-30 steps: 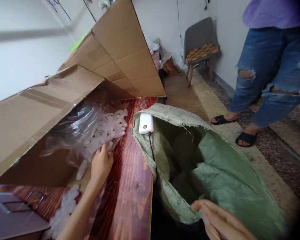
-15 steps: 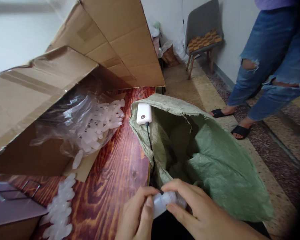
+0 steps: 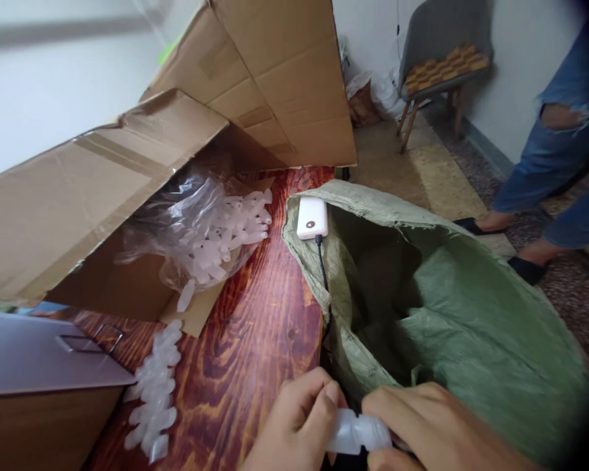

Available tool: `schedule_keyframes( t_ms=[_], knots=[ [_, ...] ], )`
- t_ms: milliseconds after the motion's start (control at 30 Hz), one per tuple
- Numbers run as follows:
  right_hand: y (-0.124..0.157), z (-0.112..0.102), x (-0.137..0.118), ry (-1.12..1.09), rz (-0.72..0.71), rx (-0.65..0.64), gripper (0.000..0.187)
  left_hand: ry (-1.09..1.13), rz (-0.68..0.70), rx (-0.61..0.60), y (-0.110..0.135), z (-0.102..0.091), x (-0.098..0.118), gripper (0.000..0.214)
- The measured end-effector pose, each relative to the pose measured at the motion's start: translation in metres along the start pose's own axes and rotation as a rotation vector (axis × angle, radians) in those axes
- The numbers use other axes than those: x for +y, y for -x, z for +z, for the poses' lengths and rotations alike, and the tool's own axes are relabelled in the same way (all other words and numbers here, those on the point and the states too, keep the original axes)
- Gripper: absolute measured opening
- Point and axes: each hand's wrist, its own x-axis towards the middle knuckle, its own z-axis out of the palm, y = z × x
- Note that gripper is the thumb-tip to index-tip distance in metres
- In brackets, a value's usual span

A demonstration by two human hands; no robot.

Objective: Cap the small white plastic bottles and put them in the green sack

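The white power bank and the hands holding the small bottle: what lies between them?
In the head view, a black cable runs down from the power bank along the green sack's rim toward both hands holding the bottle.

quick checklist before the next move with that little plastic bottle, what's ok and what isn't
1. Both hands on bottle: ok. The left hand and right hand pinch the small plastic bottle between them.
2. Bottle fully closed: cannot tell, fingers cover it.
3. Green sack mouth open: ok, gaping beside the hands.
4. Sack rim free: not ok, a white power bank with its cable lies on it.
5. More bottles within reach: ok, loose bottles on the wooden table.
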Motion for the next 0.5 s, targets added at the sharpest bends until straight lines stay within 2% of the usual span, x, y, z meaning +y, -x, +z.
schedule_keyframes(
  t_ms=[67,167,233,333,433,500],
  knots=[
    [0.003,0.001,0.001,-0.037,0.071,0.018,0.05,-0.07,0.021,0.04,0.0,0.001,-0.005,0.055],
    [0.007,-0.002,0.009,0.065,-0.111,0.126,0.037,-0.106,0.046,0.031,-0.001,0.0,-0.014,0.049],
    [0.008,-0.005,0.015,0.114,-0.229,0.063,0.029,-0.163,0.079,0.014,-0.001,-0.001,-0.019,0.045],
    [0.009,-0.009,0.022,0.106,-0.213,0.008,0.033,-0.259,0.114,0.012,-0.001,-0.001,-0.02,0.04],
    [0.01,-0.01,0.025,0.075,-0.258,0.014,0.025,-0.304,0.115,0.024,-0.001,-0.001,-0.02,0.039],
    [0.009,-0.01,0.026,0.096,-0.262,-0.043,0.035,-0.311,0.117,0.006,-0.002,-0.002,-0.021,0.041]
  ],
)
